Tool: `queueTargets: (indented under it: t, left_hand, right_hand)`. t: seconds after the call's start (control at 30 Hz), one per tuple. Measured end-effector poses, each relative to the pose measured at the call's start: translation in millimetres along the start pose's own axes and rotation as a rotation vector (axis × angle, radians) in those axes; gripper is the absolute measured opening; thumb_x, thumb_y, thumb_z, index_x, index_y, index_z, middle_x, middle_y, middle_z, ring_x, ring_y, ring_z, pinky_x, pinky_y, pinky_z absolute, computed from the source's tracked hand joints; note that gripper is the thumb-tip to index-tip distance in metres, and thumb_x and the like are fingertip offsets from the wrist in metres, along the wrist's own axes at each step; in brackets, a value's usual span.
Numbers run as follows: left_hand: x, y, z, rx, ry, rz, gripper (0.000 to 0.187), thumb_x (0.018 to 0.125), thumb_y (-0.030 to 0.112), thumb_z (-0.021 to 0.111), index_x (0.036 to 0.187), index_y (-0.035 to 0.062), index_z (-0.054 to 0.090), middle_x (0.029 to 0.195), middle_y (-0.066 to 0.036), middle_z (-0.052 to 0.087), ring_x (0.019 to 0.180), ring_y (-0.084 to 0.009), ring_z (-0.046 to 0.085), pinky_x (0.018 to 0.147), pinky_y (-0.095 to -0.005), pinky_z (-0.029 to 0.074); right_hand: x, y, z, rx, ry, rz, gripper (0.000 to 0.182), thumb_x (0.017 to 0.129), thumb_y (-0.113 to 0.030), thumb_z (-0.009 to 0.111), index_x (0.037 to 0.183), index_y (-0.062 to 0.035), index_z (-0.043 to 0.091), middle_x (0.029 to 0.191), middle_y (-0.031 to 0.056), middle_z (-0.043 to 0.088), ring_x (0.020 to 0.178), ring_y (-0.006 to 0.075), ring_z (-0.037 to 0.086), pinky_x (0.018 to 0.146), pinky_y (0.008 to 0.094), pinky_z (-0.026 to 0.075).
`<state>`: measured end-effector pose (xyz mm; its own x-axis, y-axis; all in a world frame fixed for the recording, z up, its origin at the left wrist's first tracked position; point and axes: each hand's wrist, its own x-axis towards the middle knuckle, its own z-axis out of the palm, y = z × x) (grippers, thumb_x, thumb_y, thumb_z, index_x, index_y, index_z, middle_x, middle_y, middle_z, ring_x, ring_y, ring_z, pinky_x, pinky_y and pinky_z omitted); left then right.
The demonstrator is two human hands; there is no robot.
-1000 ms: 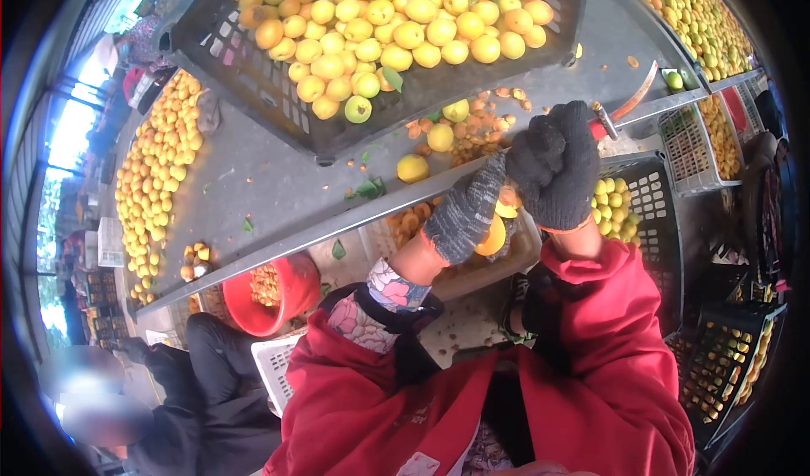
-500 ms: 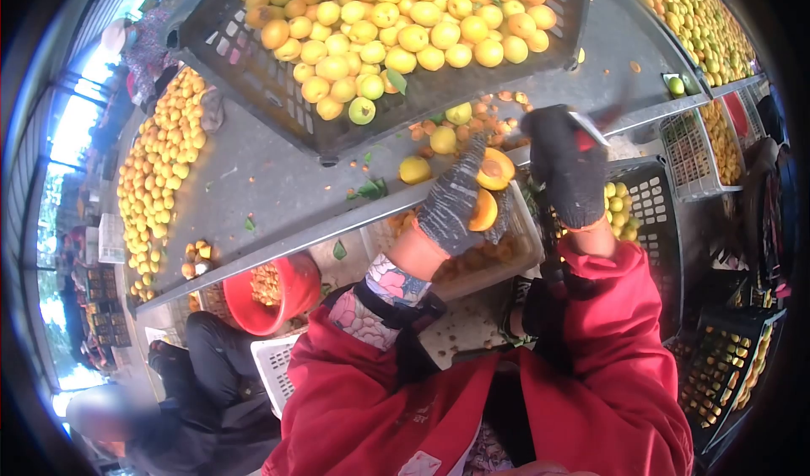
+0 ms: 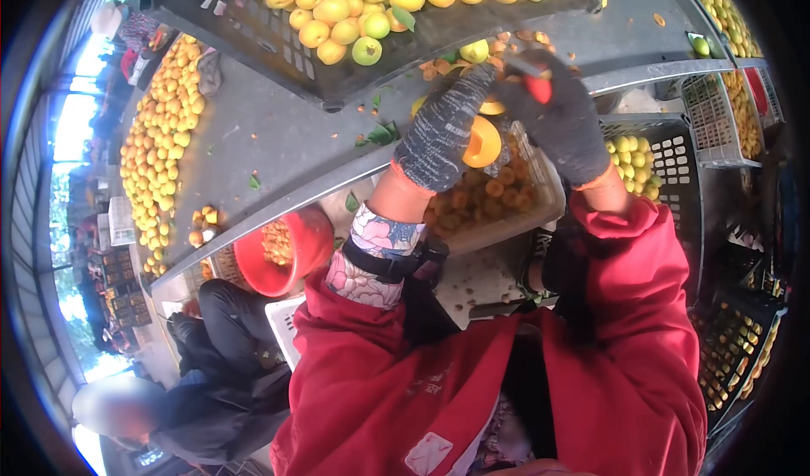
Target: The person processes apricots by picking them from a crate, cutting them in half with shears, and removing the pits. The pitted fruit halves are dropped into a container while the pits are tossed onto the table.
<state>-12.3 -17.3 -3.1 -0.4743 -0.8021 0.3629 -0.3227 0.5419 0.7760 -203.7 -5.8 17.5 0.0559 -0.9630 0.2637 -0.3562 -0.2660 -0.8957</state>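
My left hand (image 3: 445, 128), in a dark knitted glove, holds an opened apricot whose orange cut half (image 3: 482, 143) faces up. Beside it my right hand (image 3: 561, 121), gloved too, grips a red-handled knife (image 3: 538, 88); its blade is hard to make out. Both hands meet over the metal table edge, above a clear bin (image 3: 540, 214) of halved fruit. Small orange pieces and a few whole apricots lie on the table just beyond my fingers.
A black crate (image 3: 245, 62) of apricots stands on the grey table (image 3: 287, 138). More fruit is heaped at the left. Below are a red bucket (image 3: 312, 244) and, at the right, a black crate (image 3: 688, 214). Another person (image 3: 219, 408) sits at the lower left.
My right hand has moved left and inward, close against the fruit in my left hand. The view has shifted, so the large crate now sits higher in the frame.
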Motion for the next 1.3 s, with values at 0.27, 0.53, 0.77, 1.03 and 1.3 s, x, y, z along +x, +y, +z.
queueTargets:
  t: [0.27,0.53,0.77,1.03,1.3]
  left_hand:
    - [-26.1,-15.3,26.7,0.400,-0.490,0.353,0.038,0.098,0.015,0.048,0.133,0.0225,0.058,0.131,-0.007,0.059,0.116,-0.0305,0.058,0.096,-0.0397,0.049]
    - [-53.6,-135.9,99.5,0.524,-1.077,-0.425,0.038,0.092,0.040,0.055,0.124,0.0210,0.065,0.124,-0.014,0.065,0.113,-0.0337,0.061,0.098,-0.0402,0.048]
    - [-106.9,-204.6,129.4,0.569,-0.804,-0.789,0.038,0.080,0.021,0.065,0.116,0.0075,0.061,0.112,-0.020,0.067,0.104,-0.0383,0.065,0.086,-0.0424,0.053]
    - [-123.1,-222.1,151.4,0.454,-0.736,-0.887,0.049,0.079,0.036,0.071,0.118,0.0079,0.062,0.116,-0.020,0.066,0.106,-0.0381,0.064,0.089,-0.0439,0.051]
    - [-128.0,-239.0,149.4,0.474,-0.645,-0.595,0.049,0.078,0.036,0.071,0.119,0.0099,0.063,0.115,-0.018,0.067,0.104,-0.0368,0.065,0.087,-0.0425,0.052]
  right_hand:
    - [21.3,10.6,-22.7,0.146,0.370,0.210,0.037,0.087,-0.033,0.074,0.111,-0.0053,0.069,0.085,0.0045,0.068,0.072,0.0123,0.062,0.069,0.0282,0.050]
    - [19.2,15.6,-27.1,0.037,0.344,0.132,0.028,0.089,-0.025,0.071,0.111,-0.0073,0.070,0.077,-0.0019,0.063,0.054,0.0038,0.050,0.047,0.0216,0.039]
    - [18.4,11.3,-33.6,0.065,0.338,0.170,0.029,0.088,-0.027,0.073,0.107,-0.0067,0.071,0.082,0.0005,0.067,0.065,0.0068,0.057,0.058,0.0241,0.045]
    - [17.5,10.4,-31.6,-0.071,0.304,0.131,0.028,0.088,-0.022,0.073,0.111,-0.0058,0.070,0.092,0.0034,0.071,0.083,0.0090,0.064,0.074,0.0254,0.051]
    - [12.8,11.1,-31.3,-0.100,0.266,0.086,0.029,0.089,-0.021,0.072,0.113,-0.0045,0.069,0.097,0.0053,0.072,0.089,0.0113,0.066,0.080,0.0278,0.051]
